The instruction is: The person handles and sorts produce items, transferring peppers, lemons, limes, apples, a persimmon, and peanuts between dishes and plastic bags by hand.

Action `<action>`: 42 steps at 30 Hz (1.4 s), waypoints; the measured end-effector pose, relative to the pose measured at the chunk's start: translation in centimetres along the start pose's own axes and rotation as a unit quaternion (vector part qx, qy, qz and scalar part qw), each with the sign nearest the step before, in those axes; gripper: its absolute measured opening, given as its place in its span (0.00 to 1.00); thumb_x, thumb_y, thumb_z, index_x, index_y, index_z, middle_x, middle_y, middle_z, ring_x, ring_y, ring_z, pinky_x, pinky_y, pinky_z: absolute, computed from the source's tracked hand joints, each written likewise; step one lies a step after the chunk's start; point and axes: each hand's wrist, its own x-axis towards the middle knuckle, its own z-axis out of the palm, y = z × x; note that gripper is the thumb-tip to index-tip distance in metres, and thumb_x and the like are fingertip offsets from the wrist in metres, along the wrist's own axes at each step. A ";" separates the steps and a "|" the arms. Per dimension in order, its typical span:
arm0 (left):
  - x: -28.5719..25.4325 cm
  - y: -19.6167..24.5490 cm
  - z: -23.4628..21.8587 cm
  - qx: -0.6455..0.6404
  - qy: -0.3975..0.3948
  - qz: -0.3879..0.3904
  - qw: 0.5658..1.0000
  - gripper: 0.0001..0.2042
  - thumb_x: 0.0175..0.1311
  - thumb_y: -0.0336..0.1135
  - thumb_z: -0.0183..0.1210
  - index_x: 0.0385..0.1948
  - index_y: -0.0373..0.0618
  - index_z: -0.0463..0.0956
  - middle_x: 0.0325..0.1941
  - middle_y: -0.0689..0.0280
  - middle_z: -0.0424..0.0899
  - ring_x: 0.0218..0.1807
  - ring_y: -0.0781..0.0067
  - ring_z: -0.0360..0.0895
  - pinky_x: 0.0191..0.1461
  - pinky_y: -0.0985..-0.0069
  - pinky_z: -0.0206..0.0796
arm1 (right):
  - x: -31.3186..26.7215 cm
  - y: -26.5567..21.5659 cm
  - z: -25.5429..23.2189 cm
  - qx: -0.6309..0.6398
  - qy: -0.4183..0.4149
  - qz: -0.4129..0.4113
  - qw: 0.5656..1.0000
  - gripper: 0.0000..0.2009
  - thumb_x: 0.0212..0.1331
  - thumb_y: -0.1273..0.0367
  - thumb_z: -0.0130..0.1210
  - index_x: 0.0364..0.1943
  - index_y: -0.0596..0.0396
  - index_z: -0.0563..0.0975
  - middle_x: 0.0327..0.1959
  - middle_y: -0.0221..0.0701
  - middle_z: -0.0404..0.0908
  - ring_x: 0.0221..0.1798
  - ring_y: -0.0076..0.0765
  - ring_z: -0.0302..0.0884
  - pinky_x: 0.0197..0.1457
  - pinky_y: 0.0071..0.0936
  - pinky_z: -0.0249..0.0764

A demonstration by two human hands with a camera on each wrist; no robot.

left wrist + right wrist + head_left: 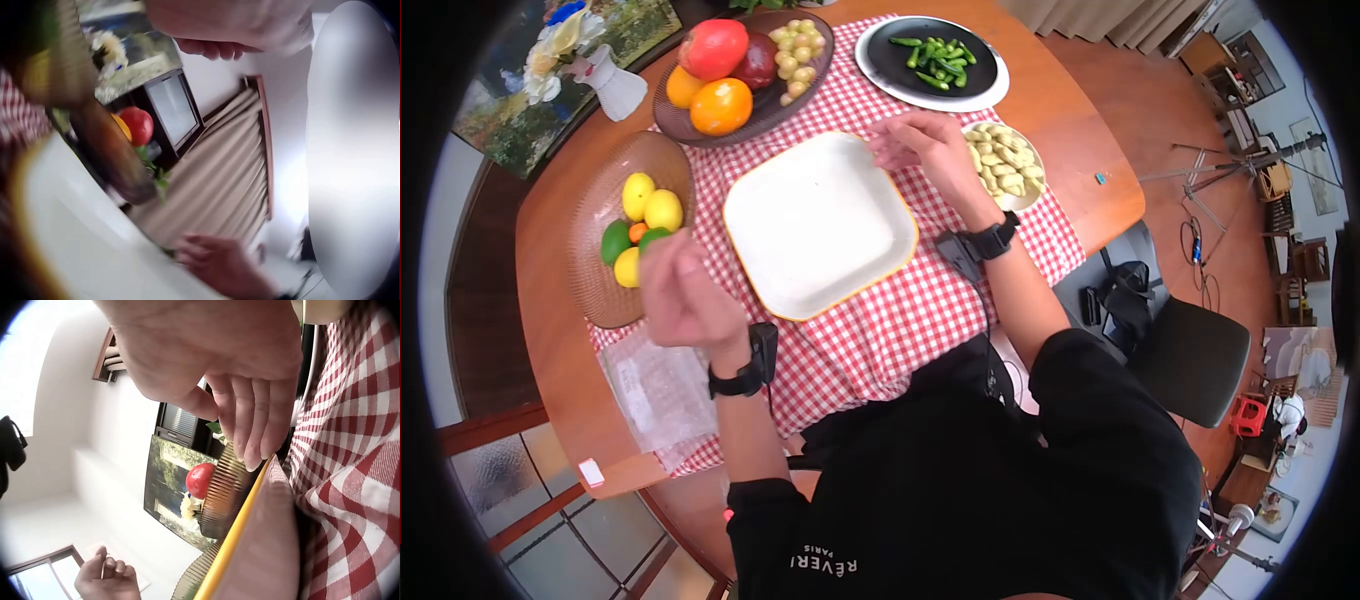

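A white square dish [820,225] with a yellow rim sits between the hands on the checked cloth. My right hand [932,152] hovers at its far right corner, fingers extended and slightly bent, holding nothing; in the right wrist view its fingertips [252,461] overlap the yellow rim. To the left, my left hand [690,295] is raised and blurred in front of the ribbed glass plate [590,215], with loosely curled fingers and nothing visible in them. Lemons [663,210] and green fruit [615,242] lie on that plate, partly hidden by the hand.
A bowl [815,75] of large fruit and grapes stands at the back. Green peppers [940,62] lie on a black plate at the back right. Pale pods [1005,160] fill a small bowl beside my right hand. A clear plastic bag [658,385] lies near the front left.
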 end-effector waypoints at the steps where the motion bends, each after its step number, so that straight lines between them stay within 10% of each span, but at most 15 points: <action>1: -0.2 -0.2 0.2 0.002 0.002 0.006 1.000 0.10 0.71 0.21 0.52 0.46 0.25 0.80 0.33 0.58 0.81 0.35 0.68 0.76 0.43 0.71 0.70 | 0.1 -0.2 0.1 -0.013 0.016 0.001 1.000 0.13 0.77 0.69 0.51 0.50 0.64 0.84 0.42 0.41 0.91 0.39 0.33 0.91 0.45 0.29 0.87; 4: -1.6 -0.7 -0.1 -0.143 -0.005 -0.121 0.982 0.11 0.69 0.20 0.52 0.46 0.24 0.80 0.33 0.58 0.81 0.34 0.70 0.76 0.45 0.73 0.70 | 0.2 -0.2 0.1 -0.028 0.027 -0.019 0.999 0.13 0.78 0.69 0.51 0.50 0.65 0.84 0.41 0.40 0.91 0.37 0.31 0.90 0.44 0.28 0.86; 17: -1.6 0.1 -0.4 -0.149 0.044 -0.151 0.976 0.10 0.69 0.20 0.56 0.46 0.24 0.82 0.32 0.57 0.83 0.34 0.73 0.79 0.41 0.78 0.70 | -2.3 -0.5 -6.8 0.275 0.105 0.031 0.955 0.16 0.76 0.63 0.47 0.54 0.62 0.76 0.43 0.40 0.84 0.39 0.39 0.81 0.44 0.37 0.81; 22: -1.8 0.2 -0.6 -0.142 0.049 -0.137 0.979 0.11 0.72 0.22 0.51 0.48 0.25 0.81 0.31 0.59 0.82 0.32 0.75 0.76 0.39 0.78 0.69 | -9.8 -3.0 -11.4 0.165 0.248 0.022 0.954 0.10 0.74 0.59 0.57 0.40 0.49 0.76 0.31 0.23 0.73 0.37 0.29 0.79 0.35 0.29 0.74; 25: -2.3 0.3 -0.7 -0.153 0.084 -0.126 0.977 0.11 0.71 0.21 0.52 0.48 0.25 0.81 0.30 0.59 0.82 0.30 0.75 0.76 0.38 0.78 0.69 | -12.2 -2.5 -14.0 -0.012 0.369 0.015 0.929 0.13 0.74 0.61 0.58 0.32 0.52 0.76 0.27 0.31 0.80 0.23 0.28 0.80 0.23 0.28 0.81; 33: -2.0 -0.2 -0.2 -0.140 0.019 -0.138 0.980 0.10 0.67 0.18 0.58 0.46 0.28 0.84 0.31 0.60 0.85 0.29 0.77 0.80 0.35 0.81 0.69 | -14.8 -0.1 -14.4 -0.178 0.363 0.118 0.907 0.28 0.73 0.59 0.56 0.70 0.63 0.70 0.29 0.41 0.87 0.19 0.28 0.80 0.20 0.24 0.77; 42: -1.8 0.6 -0.2 -0.113 -0.013 -0.151 0.982 0.11 0.72 0.20 0.54 0.49 0.26 0.83 0.30 0.62 0.83 0.32 0.78 0.77 0.39 0.82 0.68 | -12.6 -0.5 -12.3 -0.111 0.284 0.157 0.939 0.25 0.74 0.67 0.48 0.73 0.62 0.68 0.32 0.43 0.86 0.19 0.30 0.81 0.21 0.24 0.80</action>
